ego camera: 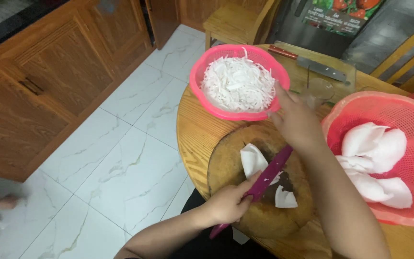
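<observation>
My left hand point(228, 204) grips a purple knife point(273, 171), its blade lying across a round wooden chopping block point(226, 168). Two white pieces point(252, 160) lie on the block beside the blade. My right hand point(295, 120) reaches over the block and touches the rim of a pink basket point(196, 72) filled with thin white shreds point(238, 84). To the right, a red basket point(334, 122) holds several large white chunks point(374, 153).
Everything rests on a round wooden table point(192, 129). Behind the pink basket lie a cleaver point(322, 68) on a clear board and a glass point(320, 89). A wooden chair point(235, 21) stands beyond, cabinets point(39, 81) on the left, and white tile floor point(120, 163) below.
</observation>
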